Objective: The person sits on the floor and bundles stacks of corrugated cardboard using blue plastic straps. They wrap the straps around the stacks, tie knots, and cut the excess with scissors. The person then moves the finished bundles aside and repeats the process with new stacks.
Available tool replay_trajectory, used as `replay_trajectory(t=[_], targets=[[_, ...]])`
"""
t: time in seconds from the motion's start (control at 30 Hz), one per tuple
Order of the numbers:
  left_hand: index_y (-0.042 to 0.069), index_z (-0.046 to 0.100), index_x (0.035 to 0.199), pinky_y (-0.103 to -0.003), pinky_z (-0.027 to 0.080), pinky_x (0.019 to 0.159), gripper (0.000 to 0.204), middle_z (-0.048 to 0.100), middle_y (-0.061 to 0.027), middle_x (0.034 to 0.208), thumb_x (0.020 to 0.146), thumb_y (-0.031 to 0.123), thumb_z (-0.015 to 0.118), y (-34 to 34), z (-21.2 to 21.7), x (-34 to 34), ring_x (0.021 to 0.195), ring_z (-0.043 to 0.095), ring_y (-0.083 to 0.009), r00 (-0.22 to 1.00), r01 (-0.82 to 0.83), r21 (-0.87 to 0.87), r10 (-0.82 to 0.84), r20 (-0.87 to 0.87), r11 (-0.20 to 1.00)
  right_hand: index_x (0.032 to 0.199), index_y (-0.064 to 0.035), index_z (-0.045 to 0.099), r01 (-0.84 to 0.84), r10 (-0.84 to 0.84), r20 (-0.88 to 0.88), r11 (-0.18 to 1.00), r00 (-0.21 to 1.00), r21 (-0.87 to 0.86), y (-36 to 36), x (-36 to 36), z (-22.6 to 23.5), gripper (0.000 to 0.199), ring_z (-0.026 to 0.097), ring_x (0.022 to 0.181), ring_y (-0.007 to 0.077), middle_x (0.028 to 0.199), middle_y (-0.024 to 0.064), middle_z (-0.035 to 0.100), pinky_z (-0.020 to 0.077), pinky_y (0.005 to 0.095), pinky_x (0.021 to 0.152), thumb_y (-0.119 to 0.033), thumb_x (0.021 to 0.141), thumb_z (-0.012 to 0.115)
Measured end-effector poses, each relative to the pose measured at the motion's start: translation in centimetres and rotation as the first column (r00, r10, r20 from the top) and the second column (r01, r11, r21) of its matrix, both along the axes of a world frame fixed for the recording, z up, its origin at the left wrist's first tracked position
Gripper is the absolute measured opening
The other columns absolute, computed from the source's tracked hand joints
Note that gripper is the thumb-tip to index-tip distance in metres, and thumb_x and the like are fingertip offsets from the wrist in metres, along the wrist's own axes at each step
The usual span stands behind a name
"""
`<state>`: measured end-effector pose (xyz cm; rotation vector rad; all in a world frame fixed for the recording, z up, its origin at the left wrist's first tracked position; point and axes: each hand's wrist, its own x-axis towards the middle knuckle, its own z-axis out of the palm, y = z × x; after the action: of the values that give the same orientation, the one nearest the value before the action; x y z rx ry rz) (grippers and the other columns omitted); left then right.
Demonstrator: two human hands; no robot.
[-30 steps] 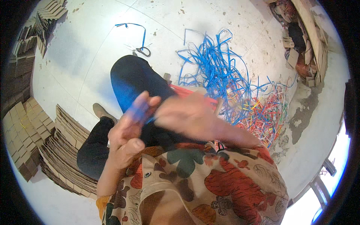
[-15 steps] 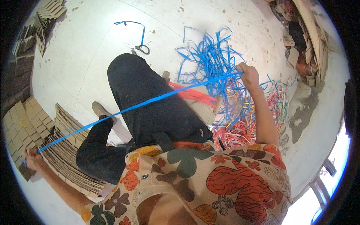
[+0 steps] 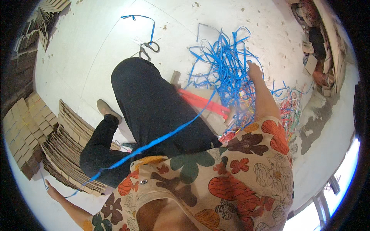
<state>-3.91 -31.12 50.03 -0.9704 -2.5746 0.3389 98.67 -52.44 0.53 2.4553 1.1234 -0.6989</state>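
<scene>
A: Where's the long blue strap (image 3: 160,139)?
B: Across the person's lap, over the black trousers (image 3: 140,96). Its long axis runs on a slant, from low on the left up to the right, with a slight sag along the way.
A: Which way do its ends point?
B: The lower stretch points toward the left hand (image 3: 54,192); the upper one points away from the body, into the tangle of blue straps (image 3: 225,57) on the floor (image 3: 88,46).
A: And the fingers?
B: The left ones reach out low at the far left, a thin bit of blue right by the tips. They're too small for me to tell how wide they are, or whether they grip it. The right hand (image 3: 255,72) is at the right edge of the blue tangle, fingers bent; I can't tell what they hold.
A: What's around them?
B: Stacked cardboard pieces (image 3: 71,148) near the left hand, standing in slanted rows. Red straps (image 3: 202,103) lie just right of the trousers, well apart from the scissors (image 3: 151,47), which rest beyond the knee. A short blue strap (image 3: 153,29) bends down toward their handles.
</scene>
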Motion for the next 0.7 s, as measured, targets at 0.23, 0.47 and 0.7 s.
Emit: replay_trajectory(t=[0.23, 0.47, 0.7], targets=[[0.003, 0.053, 0.062, -0.027, 0.023, 0.038, 0.049, 0.039, -0.0018, 0.048, 0.088, 0.044, 0.052, -5.2, -0.9, -2.3, 0.041, 0.032, -0.0109, 0.815, 0.243, 0.282, -0.353, 0.459, 0.928, 0.134, -0.0239, 0.042, 0.148, -0.143, -0.068, 0.986, 0.987, 0.081, 11.3, -2.5, -4.4, 0.069, 0.05, 0.114, 0.0329, 0.124, 0.0168, 0.053, 0.0414, 0.0436, 0.095, -0.018, 0.07, 0.066], [0.004, 0.059, 0.075, -0.021, 0.014, 0.031, 0.029, 0.034, 0.0044, 0.049, 0.088, 0.03, 0.055, -6.5, -7.1, 6.4, 0.036, 0.023, -0.0041, 0.748, -0.073, 0.304, -0.15, 0.646, 0.95, 0.115, -0.0079, 0.059, 0.193, -0.189, -0.126, 0.981, 0.974, 0.025, 11.0, 0.9, -9.9, 0.053, 0.055, 0.109, 0.0316, 0.115, 0.0187, 0.059, 0.0444, 0.0359, 0.09, -0.026, 0.066, 0.069], [0.005, 0.061, 0.081, -0.022, 0.013, 0.033, 0.026, 0.034, 0.0062, 0.049, 0.089, 0.031, 0.059, -3.7, -11.2, 14.4, 0.036, 0.022, -0.0022, 0.529, -0.088, 0.415, -0.311, 0.79, 0.906, 0.089, 0.0058, 0.065, 0.776, -0.295, -0.717, 0.253, 0.631, 0.578, 8.5, 0.1, 1.0, 0.019, 0.064, 0.063, 0.0204, 0.076, 0.0146, 0.066, 0.0499, 0.0288, 0.053, -0.007, 0.075, 0.062]])
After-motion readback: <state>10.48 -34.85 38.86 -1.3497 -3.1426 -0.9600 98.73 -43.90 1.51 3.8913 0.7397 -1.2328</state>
